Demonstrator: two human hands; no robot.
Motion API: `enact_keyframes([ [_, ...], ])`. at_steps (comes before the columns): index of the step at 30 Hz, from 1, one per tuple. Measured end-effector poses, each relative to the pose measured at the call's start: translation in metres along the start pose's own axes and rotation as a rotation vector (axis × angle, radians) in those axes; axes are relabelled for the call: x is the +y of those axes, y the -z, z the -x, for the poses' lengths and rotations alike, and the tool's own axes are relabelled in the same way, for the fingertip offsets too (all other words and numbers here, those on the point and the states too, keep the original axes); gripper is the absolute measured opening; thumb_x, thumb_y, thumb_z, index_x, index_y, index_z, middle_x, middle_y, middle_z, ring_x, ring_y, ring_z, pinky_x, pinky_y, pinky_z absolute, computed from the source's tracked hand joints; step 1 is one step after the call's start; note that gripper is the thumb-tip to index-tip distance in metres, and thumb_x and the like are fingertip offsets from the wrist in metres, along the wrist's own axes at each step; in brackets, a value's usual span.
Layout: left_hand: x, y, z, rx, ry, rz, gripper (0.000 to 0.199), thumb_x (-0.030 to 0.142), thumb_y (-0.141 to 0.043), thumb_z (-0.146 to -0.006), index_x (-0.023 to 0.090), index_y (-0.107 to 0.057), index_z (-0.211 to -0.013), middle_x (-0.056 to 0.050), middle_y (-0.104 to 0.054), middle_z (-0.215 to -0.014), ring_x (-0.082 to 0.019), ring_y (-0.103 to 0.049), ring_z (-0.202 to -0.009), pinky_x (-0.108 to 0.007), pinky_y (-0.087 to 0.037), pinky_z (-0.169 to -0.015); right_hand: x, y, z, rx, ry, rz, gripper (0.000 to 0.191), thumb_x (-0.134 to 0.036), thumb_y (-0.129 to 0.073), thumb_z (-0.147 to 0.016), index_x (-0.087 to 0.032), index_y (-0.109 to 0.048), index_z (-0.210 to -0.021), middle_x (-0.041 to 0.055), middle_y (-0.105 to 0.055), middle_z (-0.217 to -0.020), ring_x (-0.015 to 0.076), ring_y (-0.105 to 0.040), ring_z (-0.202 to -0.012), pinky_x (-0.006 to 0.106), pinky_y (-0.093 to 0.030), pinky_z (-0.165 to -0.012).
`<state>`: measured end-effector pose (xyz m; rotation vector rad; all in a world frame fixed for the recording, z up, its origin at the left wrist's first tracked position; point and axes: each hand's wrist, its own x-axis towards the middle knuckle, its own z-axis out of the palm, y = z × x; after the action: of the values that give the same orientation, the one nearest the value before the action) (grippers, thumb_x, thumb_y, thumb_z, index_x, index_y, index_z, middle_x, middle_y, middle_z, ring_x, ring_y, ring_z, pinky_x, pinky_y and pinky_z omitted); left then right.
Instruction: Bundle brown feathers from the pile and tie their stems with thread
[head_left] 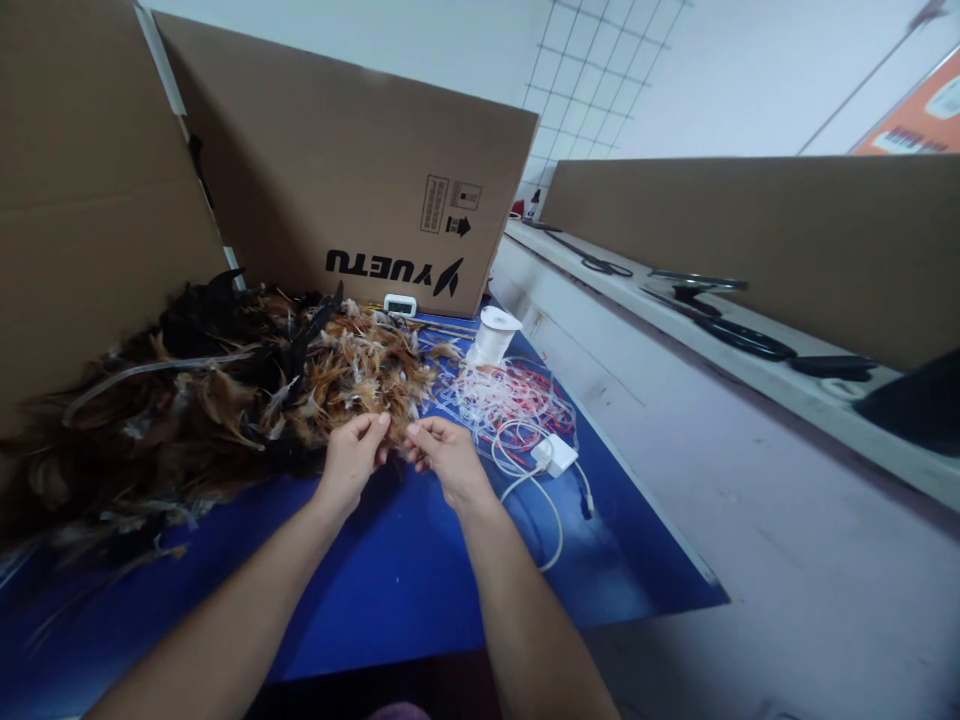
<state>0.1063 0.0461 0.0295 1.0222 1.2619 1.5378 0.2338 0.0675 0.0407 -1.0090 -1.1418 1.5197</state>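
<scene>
Cardboard panels (pixel 300 150) are stood up across the left and top of the frame, behind a blue tabletop (pixel 420 590). Brown and black feathers (pixel 367 370) are heaped from the left edge to the centre. At the heap's near right edge, the left hand (pixel 355 455) and the right hand (pixel 444 455) are held just apart, each with thumb and forefinger brought together in a pinch; whether a feather is gripped in either cannot be told. Fine fingertip work on small feathers is apparently in hand, and a light, precise pinch seems to be called for by the next move. Right of centre, a white spool (pixel 491 338) is set beside tangled red and white strands (pixel 517 400), with a white cable (pixel 559 540) and its adapter (pixel 555 455) placed nearer.
</scene>
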Motion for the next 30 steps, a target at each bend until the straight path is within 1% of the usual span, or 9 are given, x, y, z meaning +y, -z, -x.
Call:
enact_keyframes([
  [5, 0.001, -0.001, 0.000, -0.035, 0.028, 0.046, 0.033, 0.043, -0.064, -0.076, 0.015, -0.057, -0.063, 0.004, -0.047, -0.043, -0.006, -0.038, -0.036, -0.016, -0.027, -0.034, 0.001, 0.000, -0.002, 0.057, 0.031, -0.041, 0.024, -0.036, -0.072, -0.065, -0.015, -0.060, -0.067, -0.0016, -0.062, -0.059, 0.0074, -0.052, -0.045, 0.018, -0.039, -0.040],
  [10, 0.004, 0.000, -0.002, 0.006, 0.063, 0.152, 0.032, 0.046, -0.066, -0.073, 0.014, -0.060, -0.073, 0.004, -0.052, -0.053, -0.006, -0.042, -0.039, -0.016, -0.028, -0.034, -0.001, 0.002, -0.002, 0.108, 0.053, -0.086, 0.026, -0.040, -0.069, -0.070, -0.016, -0.057, -0.071, 0.0004, -0.064, -0.068, 0.0067, -0.052, -0.047, 0.016, -0.038, -0.038],
  [13, 0.005, 0.002, -0.003, 0.049, 0.068, 0.211, 0.033, 0.045, -0.069, -0.070, 0.013, -0.058, -0.072, 0.003, -0.054, -0.056, -0.005, -0.044, -0.039, -0.017, -0.032, -0.036, -0.002, 0.000, 0.001, 0.064, 0.013, -0.095, 0.028, -0.041, -0.070, -0.068, -0.016, -0.057, -0.073, 0.0021, -0.067, -0.074, 0.0079, -0.055, -0.049, 0.016, -0.037, -0.036],
  [18, 0.007, 0.003, -0.005, 0.088, 0.084, 0.270, 0.034, 0.045, -0.071, -0.068, 0.014, -0.055, -0.067, 0.004, -0.054, -0.049, -0.006, -0.046, -0.040, -0.017, -0.036, -0.041, 0.001, -0.007, 0.005, -0.061, -0.071, -0.068, 0.031, -0.040, -0.073, -0.065, -0.016, -0.056, -0.072, -0.0011, -0.062, -0.057, 0.0136, -0.063, -0.051, 0.016, -0.038, -0.035],
  [21, 0.006, 0.002, -0.005, 0.098, 0.091, 0.277, 0.034, 0.044, -0.072, -0.067, 0.015, -0.055, -0.068, 0.004, -0.054, -0.047, -0.007, -0.047, -0.040, -0.018, -0.037, -0.041, 0.004, -0.008, 0.006, -0.097, -0.085, -0.076, 0.031, -0.040, -0.073, -0.065, -0.016, -0.055, -0.074, 0.0003, -0.065, -0.062, 0.0132, -0.064, -0.052, 0.017, -0.041, -0.037],
  [23, 0.006, 0.001, -0.004, 0.101, 0.092, 0.274, 0.034, 0.044, -0.072, -0.067, 0.015, -0.056, -0.069, 0.004, -0.054, -0.047, -0.007, -0.047, -0.040, -0.018, -0.037, -0.041, 0.005, -0.009, 0.005, -0.099, -0.087, -0.096, 0.032, -0.039, -0.075, -0.063, -0.015, -0.057, -0.073, 0.0009, -0.066, -0.063, 0.0121, -0.063, -0.051, 0.017, -0.043, -0.039],
  [27, 0.007, 0.001, -0.004, 0.093, 0.086, 0.270, 0.033, 0.044, -0.072, -0.067, 0.014, -0.057, -0.070, 0.004, -0.055, -0.048, -0.007, -0.047, -0.041, -0.017, -0.036, -0.040, 0.005, -0.008, 0.004, -0.066, -0.072, -0.172, 0.031, -0.035, -0.079, -0.058, -0.015, -0.059, -0.069, 0.0001, -0.065, -0.058, 0.0100, -0.059, -0.046, 0.018, -0.044, -0.040],
  [30, 0.008, 0.001, -0.003, 0.084, 0.086, 0.295, 0.037, 0.049, -0.067, -0.071, 0.014, -0.060, -0.077, 0.000, -0.060, -0.058, -0.009, -0.051, -0.045, -0.019, -0.035, -0.039, 0.002, -0.007, 0.003, -0.029, -0.044, -0.226, 0.031, -0.035, -0.080, -0.057, -0.015, -0.060, -0.070, -0.0004, -0.066, -0.059, 0.0092, -0.058, -0.047, 0.018, -0.043, -0.041],
])
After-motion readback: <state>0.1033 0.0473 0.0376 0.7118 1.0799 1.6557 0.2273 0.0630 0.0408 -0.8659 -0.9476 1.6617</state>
